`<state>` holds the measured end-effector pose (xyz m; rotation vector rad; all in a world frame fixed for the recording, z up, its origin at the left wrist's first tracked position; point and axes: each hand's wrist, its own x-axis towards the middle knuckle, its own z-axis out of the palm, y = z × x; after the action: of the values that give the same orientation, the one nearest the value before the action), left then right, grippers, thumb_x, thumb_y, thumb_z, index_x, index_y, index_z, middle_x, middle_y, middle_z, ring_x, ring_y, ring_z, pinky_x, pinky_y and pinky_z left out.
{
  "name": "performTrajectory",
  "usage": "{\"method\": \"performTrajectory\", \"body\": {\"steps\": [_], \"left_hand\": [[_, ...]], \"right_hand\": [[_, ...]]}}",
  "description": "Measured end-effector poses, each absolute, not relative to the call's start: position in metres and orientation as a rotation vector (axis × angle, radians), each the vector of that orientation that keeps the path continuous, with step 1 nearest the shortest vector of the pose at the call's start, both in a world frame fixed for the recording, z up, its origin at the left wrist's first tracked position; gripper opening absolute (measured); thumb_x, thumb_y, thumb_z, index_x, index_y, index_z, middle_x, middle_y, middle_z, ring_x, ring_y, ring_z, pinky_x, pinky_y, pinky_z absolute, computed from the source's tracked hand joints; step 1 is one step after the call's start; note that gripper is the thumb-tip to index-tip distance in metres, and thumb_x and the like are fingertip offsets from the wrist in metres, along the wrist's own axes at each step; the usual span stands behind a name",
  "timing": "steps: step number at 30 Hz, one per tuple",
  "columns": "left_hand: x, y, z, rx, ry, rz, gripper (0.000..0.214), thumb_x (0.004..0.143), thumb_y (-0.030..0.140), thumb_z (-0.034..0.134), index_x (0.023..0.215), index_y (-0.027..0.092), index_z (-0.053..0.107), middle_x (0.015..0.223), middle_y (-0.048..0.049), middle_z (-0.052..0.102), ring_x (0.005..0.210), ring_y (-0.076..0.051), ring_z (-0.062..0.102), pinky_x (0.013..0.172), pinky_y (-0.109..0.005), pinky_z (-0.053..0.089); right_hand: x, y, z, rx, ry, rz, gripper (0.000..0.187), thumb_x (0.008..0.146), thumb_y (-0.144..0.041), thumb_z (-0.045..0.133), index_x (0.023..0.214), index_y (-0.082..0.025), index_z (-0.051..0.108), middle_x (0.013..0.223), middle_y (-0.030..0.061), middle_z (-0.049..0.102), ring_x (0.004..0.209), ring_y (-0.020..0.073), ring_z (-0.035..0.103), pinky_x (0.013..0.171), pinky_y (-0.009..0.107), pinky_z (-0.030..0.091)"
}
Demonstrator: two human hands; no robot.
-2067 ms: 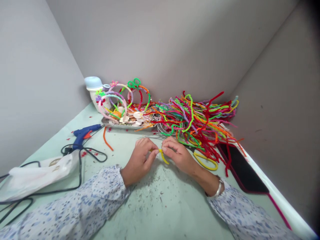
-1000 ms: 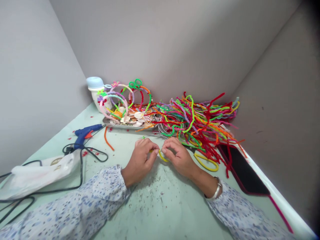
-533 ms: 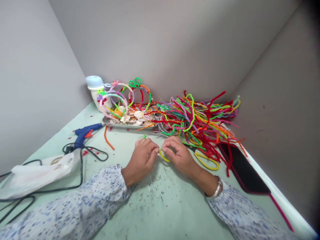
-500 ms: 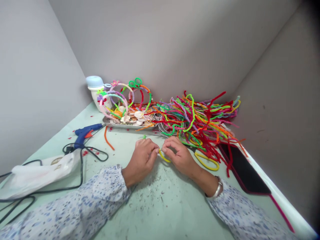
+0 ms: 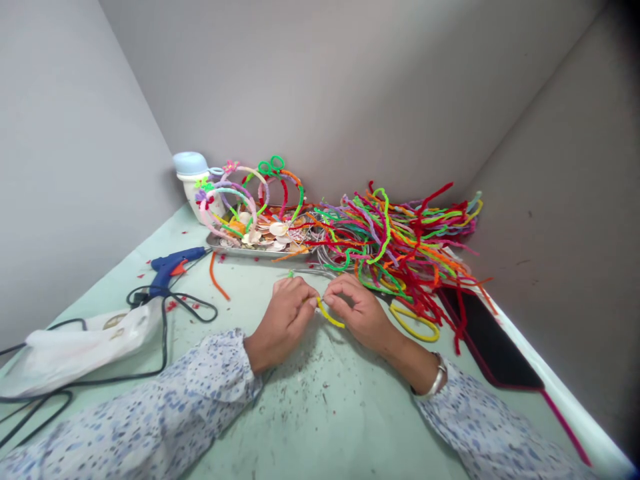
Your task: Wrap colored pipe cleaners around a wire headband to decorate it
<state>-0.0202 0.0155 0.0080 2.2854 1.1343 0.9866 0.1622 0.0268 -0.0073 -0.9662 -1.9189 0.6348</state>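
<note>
My left hand [image 5: 287, 319] is closed, thumb and forefinger pinching a short yellow pipe cleaner [image 5: 332, 320] whose free end curves down to the right. My right hand [image 5: 361, 311] is also closed, its fingertips almost meeting the left ones. Between them shows the grey tip of a thin metal hoop, pinched in the right fingers. Behind the hands a thin grey band [image 5: 314, 271] arcs across, with a bit of green fuzz [image 5: 291, 274] near the left knuckles. The fingers hide most of the hoop and the pipe cleaner's other end.
Beyond the hands lie a metal tray [image 5: 265, 254] of shells with decorated headbands [image 5: 235, 170], a white bottle [image 5: 193, 187] and a heap of pipe cleaners [image 5: 400, 233]. Yellow-handled scissors [image 5: 415, 327] and a dark tablet [image 5: 490, 340] lie right; a blue glue gun [image 5: 167, 267] and plastic bag [image 5: 90, 350] left.
The yellow pipe cleaner's free end has swung slightly right and down. Both hands stay in nearly the same place.
</note>
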Motion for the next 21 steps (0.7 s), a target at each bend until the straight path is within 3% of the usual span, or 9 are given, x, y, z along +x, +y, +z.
{"method": "performTrajectory", "body": {"steps": [4,8,21], "left_hand": [[-0.0203,0.0166,0.0071,2.254,1.151,1.017,0.021,0.095,0.022,0.039,0.082,0.019,0.056,0.078,-0.001,0.052,0.081,-0.018,0.049,0.083,-0.036,0.036],[-0.0211,0.0176,0.0065,2.223,1.169,1.058,0.02,0.094,0.022,0.041,0.082,0.019,0.057,0.078,-0.0006,0.051,0.081,-0.018,0.049,0.082,-0.036,0.035],[-0.0198,0.0161,0.0091,2.156,1.146,1.076,0.013,0.092,0.022,0.046,0.084,0.018,0.056,0.08,-0.0006,0.052,0.082,-0.017,0.05,0.081,-0.033,0.036]], "right_hand": [[0.1629,0.0261,-0.006,-0.928,-1.925,0.519,0.005,0.088,-0.022,0.059,0.091,-0.024,0.063,0.089,0.0027,0.063,0.092,0.0198,0.056,0.087,0.037,0.041],[0.1632,0.0261,-0.0061,-0.867,-1.967,0.384,0.015,0.085,-0.018,0.064,0.098,-0.025,0.063,0.094,0.0029,0.065,0.095,0.0207,0.056,0.088,0.039,0.04],[0.1622,0.0278,-0.0093,-0.854,-1.955,0.281,0.012,0.081,-0.016,0.068,0.088,-0.024,0.061,0.083,0.0007,0.063,0.084,0.0197,0.055,0.079,0.037,0.041]]}}
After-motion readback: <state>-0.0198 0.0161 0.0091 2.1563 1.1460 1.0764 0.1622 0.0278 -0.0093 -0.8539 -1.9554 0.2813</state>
